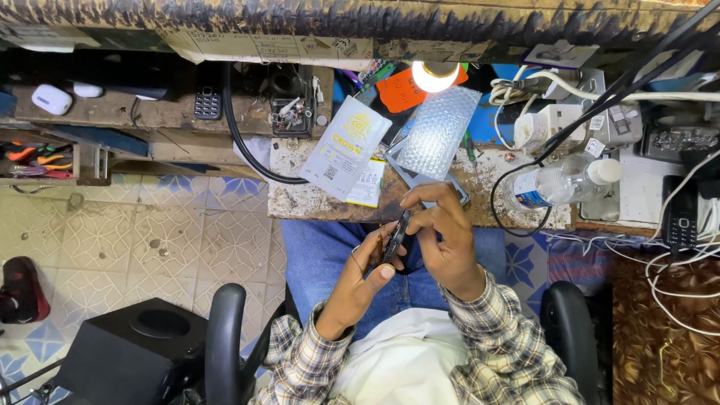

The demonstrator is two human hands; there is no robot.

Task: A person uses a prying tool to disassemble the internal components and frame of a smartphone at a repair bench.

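Both hands hold a thin black phone (396, 238) edge-on over my lap, just in front of the workbench. My left hand (358, 281) grips its lower end with thumb and fingers. My right hand (441, 238) clasps the upper end, fingers curled over the top edge. Blue jeans and plaid sleeves show beneath.
The worn workbench (300, 201) carries a white pouch (345, 146), a bubble-wrap bag (439, 129), a lit bulb (435, 75) and a plastic water bottle (562, 180). Cables and a keypad phone (681, 217) lie right. A black speaker (127, 349) stands on the tiled floor left; chair armrests flank me.
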